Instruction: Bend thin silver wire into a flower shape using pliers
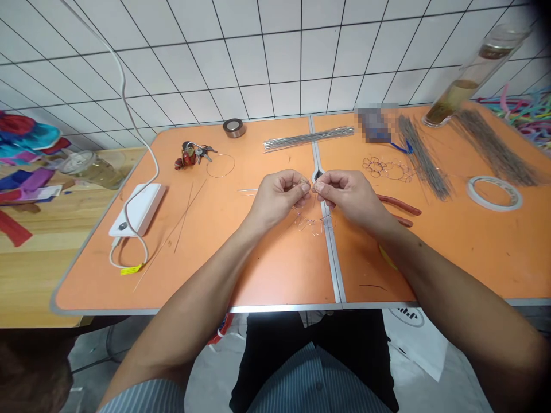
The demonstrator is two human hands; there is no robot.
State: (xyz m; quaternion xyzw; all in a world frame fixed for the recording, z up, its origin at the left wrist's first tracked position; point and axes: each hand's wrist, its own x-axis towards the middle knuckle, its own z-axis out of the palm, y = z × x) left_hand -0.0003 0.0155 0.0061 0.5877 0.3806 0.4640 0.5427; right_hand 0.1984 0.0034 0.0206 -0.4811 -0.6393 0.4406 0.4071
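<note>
Both hands meet above the middle seam of the orange table (258,269). My left hand (282,192) and my right hand (344,192) each pinch a thin silver wire piece (313,221), whose small loops hang below the fingertips. The fingers of both hands are closed on the wire. Red-handled pliers (398,205) lie just right of my right hand, partly hidden by it. A finished wire flower shape (387,168) lies further right on the table.
A bundle of straight wires (307,137) lies at the back, with more wire bundles (424,155) to the right. Also on the table are a tape roll (234,127), a white tape ring (494,192), keys (191,155), a white power bank (138,209) with its cable, and a glass jar (469,74).
</note>
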